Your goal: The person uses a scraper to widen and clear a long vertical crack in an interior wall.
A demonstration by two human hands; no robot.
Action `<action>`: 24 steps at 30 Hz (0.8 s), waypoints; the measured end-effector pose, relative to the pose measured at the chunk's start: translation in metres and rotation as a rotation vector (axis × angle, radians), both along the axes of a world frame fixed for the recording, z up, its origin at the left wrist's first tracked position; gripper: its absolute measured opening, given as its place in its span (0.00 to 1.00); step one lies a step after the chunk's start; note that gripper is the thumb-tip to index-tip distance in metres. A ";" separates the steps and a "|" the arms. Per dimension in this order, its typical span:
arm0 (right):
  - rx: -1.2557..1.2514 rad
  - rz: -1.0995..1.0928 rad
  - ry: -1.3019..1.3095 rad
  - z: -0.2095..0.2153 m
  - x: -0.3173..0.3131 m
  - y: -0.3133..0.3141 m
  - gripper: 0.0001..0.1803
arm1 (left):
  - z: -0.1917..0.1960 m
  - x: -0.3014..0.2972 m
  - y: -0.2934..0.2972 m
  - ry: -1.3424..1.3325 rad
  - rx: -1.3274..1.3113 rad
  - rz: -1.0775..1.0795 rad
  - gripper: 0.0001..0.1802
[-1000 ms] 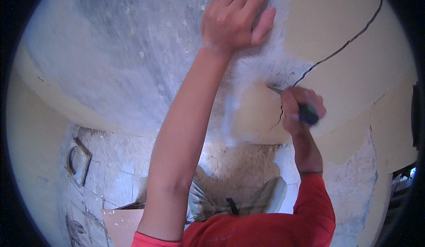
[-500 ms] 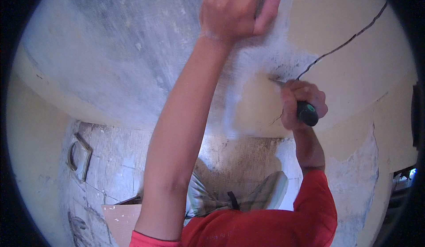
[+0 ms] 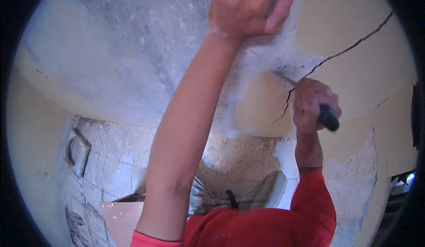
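Note:
My right hand (image 3: pixel 312 103) is closed around the dark handle, green at its end, of a scraper (image 3: pixel 328 116). Its thin blade (image 3: pixel 285 76) lies against the wall, at the border between a pale scraped area and a patch of yellowish paint (image 3: pixel 259 99). A dark crack (image 3: pixel 349 49) runs across the wall just by this hand. Higher up, my left hand (image 3: pixel 245 8) rests on the wall, thumb out to the side and fingers stretched upward. The picture's upper edge cuts off its fingertips.
The scraped grey-white wall (image 3: pixel 110 48) spreads to the left. Below it are the stained floor (image 3: pixel 119 158), a hexagonal frame-like piece (image 3: pixel 79 153) and a pinkish board (image 3: pixel 121 220) beside my left arm. More peeled wall (image 3: pixel 354 180) is at the right.
My right hand has moved right with the scraper, its handle now tilted further outward. More of the crack's lower part shows. The left hand sits slightly further right in the picture.

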State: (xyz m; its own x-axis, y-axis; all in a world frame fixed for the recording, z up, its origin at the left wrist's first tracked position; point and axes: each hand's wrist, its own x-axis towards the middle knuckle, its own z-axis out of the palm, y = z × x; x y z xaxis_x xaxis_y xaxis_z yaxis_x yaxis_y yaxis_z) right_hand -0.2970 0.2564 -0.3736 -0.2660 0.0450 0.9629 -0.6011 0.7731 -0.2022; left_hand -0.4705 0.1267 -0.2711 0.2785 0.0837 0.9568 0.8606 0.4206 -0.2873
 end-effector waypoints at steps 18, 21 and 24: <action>-0.070 0.339 0.018 0.015 -0.003 -0.014 0.09 | 0.005 -0.011 -0.002 0.082 0.072 -0.068 0.22; 0.413 -0.446 -0.322 0.048 0.024 -0.013 0.02 | 0.010 -0.009 0.006 0.088 0.088 -0.089 0.22; 0.244 -0.162 0.131 0.018 -0.025 -0.008 0.06 | 0.000 -0.007 0.008 0.070 0.073 -0.094 0.22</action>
State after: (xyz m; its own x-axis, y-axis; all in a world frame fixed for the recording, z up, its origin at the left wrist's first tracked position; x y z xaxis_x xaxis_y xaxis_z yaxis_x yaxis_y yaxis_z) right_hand -0.3217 0.2485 -0.3551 -0.1474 -0.1598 0.9761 -0.4748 0.8772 0.0719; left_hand -0.4773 0.1343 -0.2714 0.3485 -0.0149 0.9372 0.8761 0.3606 -0.3201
